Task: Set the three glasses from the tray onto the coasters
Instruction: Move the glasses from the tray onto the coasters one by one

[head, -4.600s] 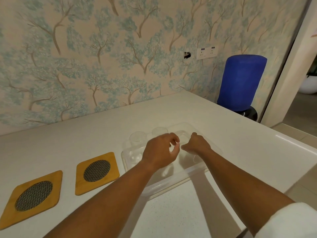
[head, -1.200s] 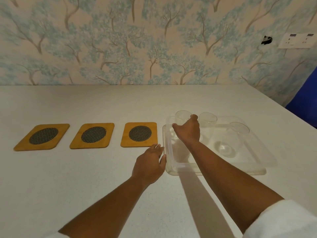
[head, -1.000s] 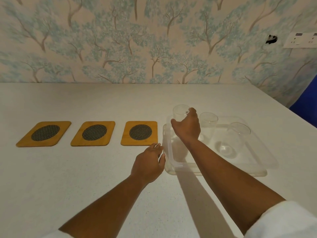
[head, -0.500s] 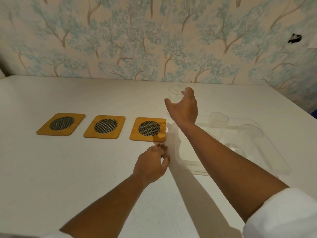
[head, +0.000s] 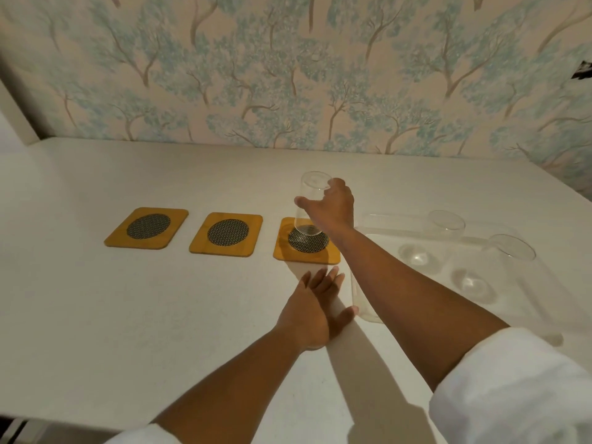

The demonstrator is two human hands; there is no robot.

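Observation:
Three yellow wooden coasters with dark mesh centres lie in a row: left coaster [head: 146,227], middle coaster [head: 226,234], right coaster [head: 307,244]. My right hand [head: 333,208] grips a clear glass [head: 310,205] upright, its base on or just above the right coaster's mesh. Two more clear glasses, one further back [head: 432,240] and one nearer [head: 495,270], stand in the transparent tray [head: 368,302] to the right. My left hand [head: 315,307] rests flat and open on the counter, between the right coaster and the tray's near left corner.
A white counter [head: 128,315] carries everything and ends at a tree-patterned wall [head: 288,75] behind. The counter's near edge runs along the bottom left. A dark hole in the wall [head: 581,70] shows at the far right.
My right hand has lifted one glass out of the tray and carried it left and down to the right coaster. My left hand has let go of the tray's corner and flattened.

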